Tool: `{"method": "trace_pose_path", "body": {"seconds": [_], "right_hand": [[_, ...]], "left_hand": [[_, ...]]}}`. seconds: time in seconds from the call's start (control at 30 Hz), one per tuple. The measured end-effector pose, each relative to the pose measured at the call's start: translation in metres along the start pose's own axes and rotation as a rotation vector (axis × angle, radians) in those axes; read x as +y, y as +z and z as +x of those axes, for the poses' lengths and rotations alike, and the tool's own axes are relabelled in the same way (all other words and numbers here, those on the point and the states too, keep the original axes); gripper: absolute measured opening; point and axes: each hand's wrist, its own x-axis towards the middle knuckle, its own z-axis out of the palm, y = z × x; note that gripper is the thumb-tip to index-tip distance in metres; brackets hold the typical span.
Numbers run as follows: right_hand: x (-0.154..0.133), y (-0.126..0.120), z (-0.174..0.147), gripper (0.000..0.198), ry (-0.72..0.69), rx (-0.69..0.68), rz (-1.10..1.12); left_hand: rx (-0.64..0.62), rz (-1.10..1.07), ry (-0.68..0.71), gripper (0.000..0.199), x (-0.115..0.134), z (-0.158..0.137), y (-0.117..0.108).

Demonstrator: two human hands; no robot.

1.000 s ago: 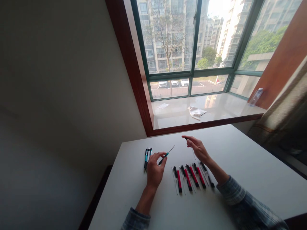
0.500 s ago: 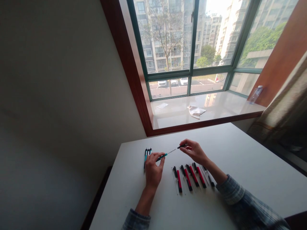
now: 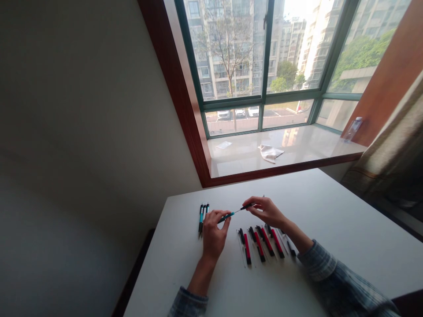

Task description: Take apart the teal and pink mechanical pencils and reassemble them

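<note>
Barrel (image 3: pixel 228 216), pinched in your left hand (image 3: pixel 213 232), slants up rightward, its rod (image 3: pixel 237 211) pointing to the black top (image 3: pixel 245 206) pinched in your right hand (image 3: pixel 267 212).

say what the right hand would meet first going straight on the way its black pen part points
Likely the thin rod sticking out of the teal barrel in the left hand; depth is unclear, so the black pen part may touch it.

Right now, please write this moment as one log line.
left hand holds teal pen piece; right hand holds black pen piece; red barrels on table
</note>
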Motion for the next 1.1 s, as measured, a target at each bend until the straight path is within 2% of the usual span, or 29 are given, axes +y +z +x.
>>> {"method": "trace_pose_path", "body": {"seconds": [0.37, 0.5, 0.63, 0.77, 0.87, 0.97, 1.1], "right_hand": [[0.003, 0.009, -0.003, 0.028, 0.014, -0.013, 0.035], [0.003, 0.007, -0.002, 0.03, 0.02, -0.002, -0.126], [0.0, 0.004, -0.002, 0.041, 0.033, -0.029, -0.29], [-0.003, 0.0, -0.003, 0.036, 0.067, -0.048, -0.145], [-0.004, -0.003, -0.004, 0.035, 0.042, -0.05, -0.086], [-0.003, -0.002, -0.003, 0.028, 0.024, -0.043, -0.105], [-0.003, 0.0, -0.003, 0.038, 0.069, -0.044, -0.239]], "left_hand": [[-0.068, -0.007, 0.036, 0.014, 0.01, 0.0, -0.001], [-0.075, 0.0, 0.04, 0.013, 0.011, 0.0, -0.001], [-0.086, 0.001, 0.041, 0.013, 0.011, -0.001, -0.001], [-0.085, 0.005, 0.034, 0.013, 0.009, -0.001, -0.001], [-0.077, 0.004, 0.029, 0.013, 0.008, -0.001, -0.001], [-0.078, 0.009, 0.031, 0.013, 0.008, -0.001, -0.001], [-0.083, 0.014, 0.033, 0.014, 0.009, -0.001, -0.001]]}}
